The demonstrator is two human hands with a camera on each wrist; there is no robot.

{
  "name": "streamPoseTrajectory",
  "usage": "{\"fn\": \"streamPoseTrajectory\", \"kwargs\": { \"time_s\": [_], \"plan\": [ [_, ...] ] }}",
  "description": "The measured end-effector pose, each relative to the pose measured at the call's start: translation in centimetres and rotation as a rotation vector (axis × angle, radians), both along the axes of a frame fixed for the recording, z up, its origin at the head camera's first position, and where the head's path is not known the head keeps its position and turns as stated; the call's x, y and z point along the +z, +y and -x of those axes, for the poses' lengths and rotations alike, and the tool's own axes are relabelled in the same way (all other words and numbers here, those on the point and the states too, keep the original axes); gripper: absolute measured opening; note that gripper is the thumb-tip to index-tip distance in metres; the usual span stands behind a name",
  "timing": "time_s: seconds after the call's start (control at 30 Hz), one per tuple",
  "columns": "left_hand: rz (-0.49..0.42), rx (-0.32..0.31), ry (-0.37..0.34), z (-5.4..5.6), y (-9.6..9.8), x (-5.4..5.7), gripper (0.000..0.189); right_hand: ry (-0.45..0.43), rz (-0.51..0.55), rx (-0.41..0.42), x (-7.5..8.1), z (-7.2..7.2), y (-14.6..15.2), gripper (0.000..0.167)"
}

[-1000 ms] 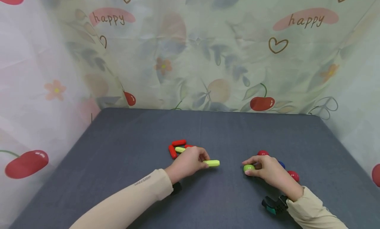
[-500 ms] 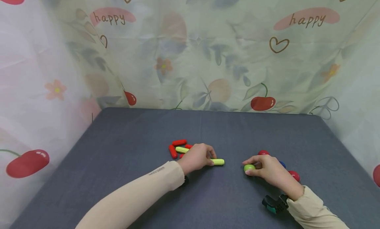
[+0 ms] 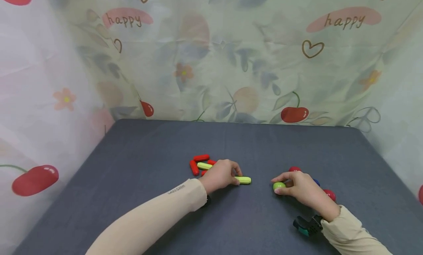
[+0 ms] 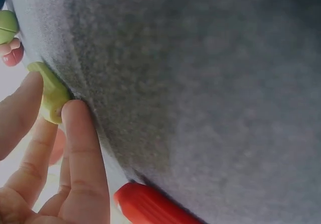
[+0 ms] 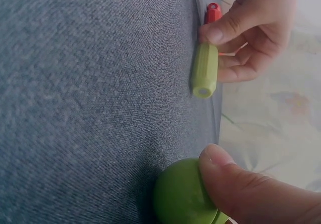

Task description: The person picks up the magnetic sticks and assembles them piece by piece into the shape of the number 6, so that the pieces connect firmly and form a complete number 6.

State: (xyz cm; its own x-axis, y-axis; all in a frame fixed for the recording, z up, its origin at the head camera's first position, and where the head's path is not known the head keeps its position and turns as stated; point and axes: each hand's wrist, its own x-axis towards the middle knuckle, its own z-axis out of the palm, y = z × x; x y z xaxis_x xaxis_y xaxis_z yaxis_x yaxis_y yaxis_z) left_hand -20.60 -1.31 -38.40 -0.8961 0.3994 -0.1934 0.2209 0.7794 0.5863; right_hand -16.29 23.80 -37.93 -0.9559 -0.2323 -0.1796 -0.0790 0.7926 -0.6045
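My left hand point(image 3: 220, 174) pinches a yellow-green magnetic building stick point(image 3: 243, 180) near the middle of the table. The ribbed stick point(image 5: 204, 72) lies flat in the right wrist view, a small grey disc on its near end, the thumb point(image 5: 225, 30) over its far end. To the right, my right hand point(image 3: 302, 189) grips a green ball point(image 3: 278, 186) between thumb and fingers, low at the cloth. That ball point(image 5: 180, 194) has a groove round it and is partly hidden by the thumb. A gap of cloth separates stick and ball.
Behind the left hand lie several red sticks point(image 3: 201, 157) and another yellow-green stick point(image 3: 204, 166). Two red balls point(image 3: 329, 195) and a blue ball point(image 3: 316, 182) sit around the right hand, partly covered. A patterned curtain point(image 3: 224, 64) hangs behind the dark table point(image 3: 165, 145).
My left hand has slid the stick to the right, closer to the green ball, and has nearly stopped over the last half second. The right hand keeps its hold on the ball.
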Motion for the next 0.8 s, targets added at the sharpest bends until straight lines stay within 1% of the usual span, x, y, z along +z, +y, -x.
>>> {"fn": "streamPoseTrajectory", "kwargs": {
  "time_s": [0.17,0.37,0.53,0.8],
  "plan": [
    [-0.016,0.000,-0.019,-0.03,-0.44,-0.21,0.022,-0.003,0.004,-0.008,-0.15,0.00,0.06,0.030],
    [-0.038,-0.003,-0.016,-0.11,-0.93,-0.35,0.018,-0.007,0.015,0.005,-0.08,0.05,0.03,0.030],
    [-0.025,-0.017,0.004,-0.03,-0.87,-0.38,0.016,-0.003,0.010,0.016,0.05,0.12,0.05,0.032],
    [0.017,-0.030,0.027,-0.03,-0.60,-0.26,0.013,-0.002,-0.007,0.010,-0.02,0.18,0.08,0.032]
  ]
}}
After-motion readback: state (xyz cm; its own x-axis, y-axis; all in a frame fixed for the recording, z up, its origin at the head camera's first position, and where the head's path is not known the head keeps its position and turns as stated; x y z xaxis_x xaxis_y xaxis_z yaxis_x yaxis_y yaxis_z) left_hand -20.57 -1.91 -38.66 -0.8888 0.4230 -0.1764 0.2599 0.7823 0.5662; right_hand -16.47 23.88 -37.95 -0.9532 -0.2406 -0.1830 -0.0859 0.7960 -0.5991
